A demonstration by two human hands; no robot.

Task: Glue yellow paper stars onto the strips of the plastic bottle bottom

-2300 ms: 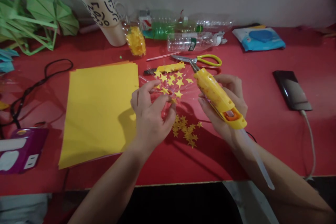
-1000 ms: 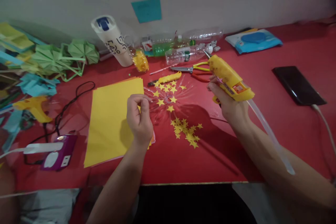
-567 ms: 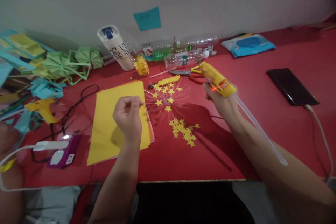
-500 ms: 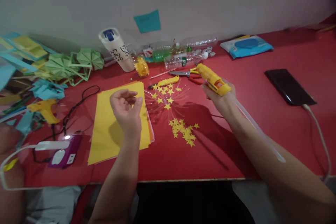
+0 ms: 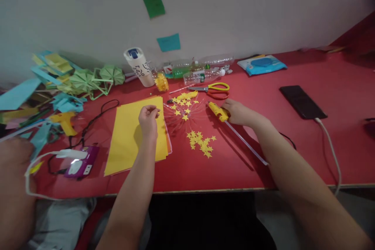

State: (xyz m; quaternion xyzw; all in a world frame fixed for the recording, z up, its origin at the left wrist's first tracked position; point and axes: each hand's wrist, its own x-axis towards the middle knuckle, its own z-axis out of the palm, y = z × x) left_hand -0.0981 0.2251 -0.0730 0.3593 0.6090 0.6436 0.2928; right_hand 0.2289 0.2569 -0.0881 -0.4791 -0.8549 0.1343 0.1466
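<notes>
My right hand (image 5: 238, 111) is wrapped round the handle of a yellow glue gun (image 5: 218, 111), low over the table on the right. A long clear glue stick (image 5: 246, 141) sticks out of the gun's back end. Over the yellow paper sheets (image 5: 124, 140), my left hand (image 5: 149, 120) has its thumb and fingertips pinched together; anything between them is too small to make out. Between the hands lies a spray of clear plastic strips (image 5: 175, 125) with yellow stars (image 5: 185, 117) on it. Loose yellow stars (image 5: 200, 142) form a pile nearer the front edge.
Scissors (image 5: 215, 89), a yellow cutter (image 5: 187, 95) and plastic bottles (image 5: 202, 77) lie behind. A tumbler (image 5: 140, 68) stands at back left. Leftward are a second glue gun (image 5: 65, 122), a purple power socket (image 5: 83, 162) and another person's arm (image 5: 16, 168). A phone (image 5: 302, 102) lies right.
My right hand has come down to the table with the glue gun, which now points to the far left. My left hand's fingers have drawn together into a pinch. The view has shifted.
</notes>
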